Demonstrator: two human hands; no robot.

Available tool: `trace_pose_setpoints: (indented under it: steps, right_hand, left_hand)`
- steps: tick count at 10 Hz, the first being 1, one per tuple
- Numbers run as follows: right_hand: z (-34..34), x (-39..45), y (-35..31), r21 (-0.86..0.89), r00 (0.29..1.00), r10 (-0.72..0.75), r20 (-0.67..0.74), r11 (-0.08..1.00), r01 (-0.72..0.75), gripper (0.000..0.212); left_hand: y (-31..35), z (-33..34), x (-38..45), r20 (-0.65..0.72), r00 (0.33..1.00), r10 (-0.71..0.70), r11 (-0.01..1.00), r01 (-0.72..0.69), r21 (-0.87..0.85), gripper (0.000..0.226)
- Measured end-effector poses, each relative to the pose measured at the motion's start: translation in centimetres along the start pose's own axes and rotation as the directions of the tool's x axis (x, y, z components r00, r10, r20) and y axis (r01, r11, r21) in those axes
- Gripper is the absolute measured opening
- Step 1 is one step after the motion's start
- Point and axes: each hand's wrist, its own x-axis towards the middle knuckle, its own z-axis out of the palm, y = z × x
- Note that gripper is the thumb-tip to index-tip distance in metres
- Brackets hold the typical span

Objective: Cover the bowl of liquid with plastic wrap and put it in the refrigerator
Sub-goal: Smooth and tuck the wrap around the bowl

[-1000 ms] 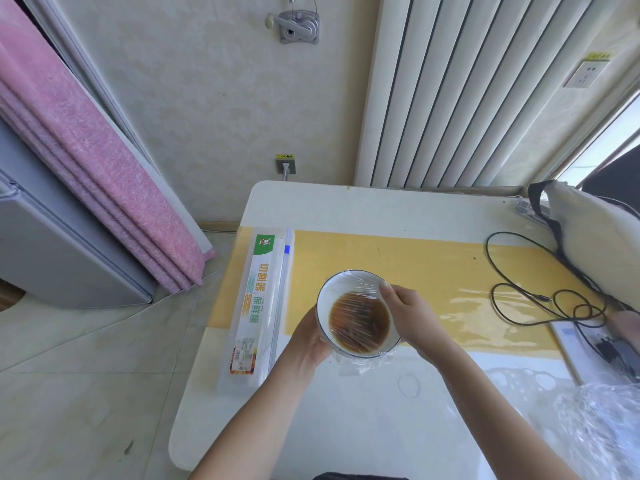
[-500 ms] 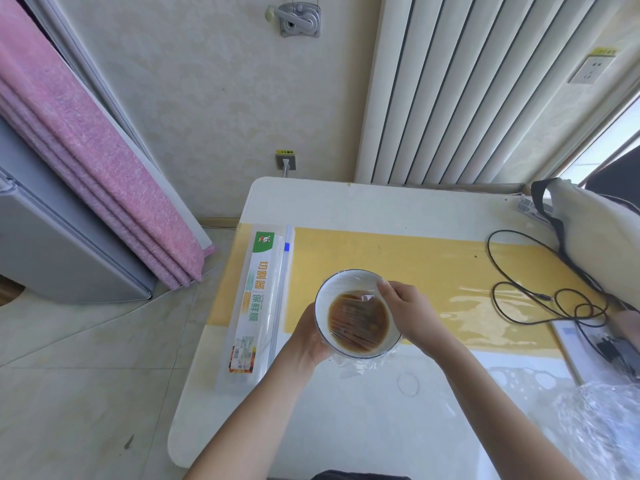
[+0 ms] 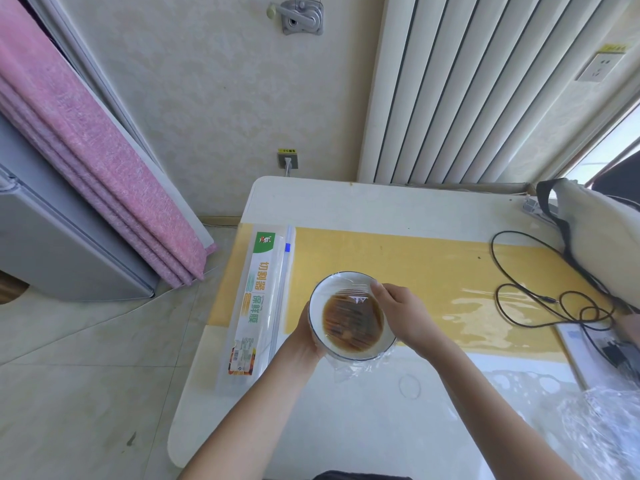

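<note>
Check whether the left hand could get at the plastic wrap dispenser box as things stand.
Probably not right away. The left hand is cupped round the side of the wrapped bowl, so it is busy. The plastic wrap dispenser box lies just to its left on the table, with nothing between them.

A left hand (image 3: 304,344) cups the near-left side of a white, dark-rimmed bowl of brown liquid (image 3: 351,315), its fingers hidden beneath the bowl. A right hand (image 3: 403,313) covers the bowl's right rim. The base of the bowl cannot be seen, so whether it rests on the white table (image 3: 381,209) cannot be told. Both forearms are cut off at the lower edge. The grey refrigerator (image 3: 62,244) runs off the left edge, partly behind a folded pink cloth (image 3: 104,161). Small print on the long clear plastic-wrap dispenser box (image 3: 254,313) is too fine to read. A cream bag with black straps (image 3: 595,230) and crumpled clear film (image 3: 602,431) are cropped at right.
</note>
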Motion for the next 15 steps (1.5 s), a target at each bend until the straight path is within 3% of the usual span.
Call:
trace_pose_setpoints:
  steps: [1, 2, 3, 4, 5, 6, 7, 9, 10, 11, 13, 14, 15]
  right_hand:
    - [0.1, 0.3, -0.1, -0.001, 1.000, 0.001, -0.002, 1.000, -0.001, 0.043]
    - [0.0, 0.5, 0.0, 0.002, 1.000, 0.014, -0.003, 1.000, -0.014, 0.045]
    - [-0.1, 0.5, 0.0, -0.010, 1.000, 0.000, -0.004, 1.000, 0.000, 0.045]
    - [-0.3, 0.5, -0.1, -0.025, 1.000, -0.004, -0.009, 1.000, 0.004, 0.045]
    - [-0.5, 0.5, 0.0, -0.029, 1.000, -0.003, -0.023, 1.000, 0.003, 0.045]
    - [-0.6, 0.4, -0.2, -0.024, 0.999, -0.012, -0.039, 1.000, 0.011, 0.045]
    - [-0.8, 0.6, -0.4, -0.020, 0.998, -0.028, -0.061, 0.999, 0.027, 0.044]
    - [-0.9, 0.7, 0.0, 0.029, 0.998, -0.016, -0.067, 0.999, 0.018, 0.042]
    - [-0.7, 0.6, 0.1, 0.051, 0.997, -0.018, -0.071, 0.998, 0.022, 0.043]
    - [-0.9, 0.6, 0.1, 0.050, 0.996, -0.019, -0.083, 0.998, 0.023, 0.045]
    - [-1.0, 1.0, -0.4, 0.067, 0.999, -0.019, -0.044, 0.998, 0.022, 0.043]
    - [-1.4, 1.1, -0.9, 0.035, 0.999, -0.037, -0.023, 0.999, 0.038, 0.044]
    - [-2.1, 1.7, -1.6, 0.024, 0.999, -0.035, -0.020, 0.999, 0.035, 0.044]
  left_hand:
    - [0.0, -0.5, 0.1, -0.079, 0.994, 0.072, 0.995, -0.077, -0.059, 0.028]
    - [0.4, 0.1, -0.5, 0.039, 0.997, 0.061, 0.997, -0.059, -0.053, 0.041]
    - [0.0, 0.4, -0.8, -0.124, 0.991, 0.040, 0.998, -0.045, -0.041, 0.023]
    - [-0.1, -0.3, 0.3, -0.134, 0.988, 0.072, 0.997, -0.072, 0.003, 0.017]
    - [1.2, 0.8, -0.4, 0.019, 0.998, 0.057, 0.998, -0.057, 0.033, 0.024]
    - [2.1, 2.0, -1.9, 0.229, 0.972, 0.045, 0.997, -0.058, 0.052, 0.016]
    - [2.2, 2.5, -2.0, 0.169, 0.984, 0.055, 0.986, -0.080, 0.148, 0.046]
    - [2.0, 0.0, 0.1, -0.143, 0.984, 0.105, 0.962, -0.064, 0.267, 0.048]
    - [2.3, -0.1, -0.1, -0.113, 0.993, 0.033, 0.980, -0.010, 0.199, 0.046]
    - [2.6, 0.4, -0.2, -0.094, 0.996, 0.008, 0.980, 0.011, 0.198, 0.029]
    - [2.6, 1.8, -1.4, 0.093, 0.994, 0.065, 0.995, -0.071, 0.069, 0.030]
    - [3.3, 2.1, -1.5, 0.046, 0.999, 0.005, 0.993, -0.011, 0.119, 0.006]
    - [4.4, 1.8, -1.7, 0.089, 0.994, -0.069, 0.998, 0.068, 0.005, 0.032]
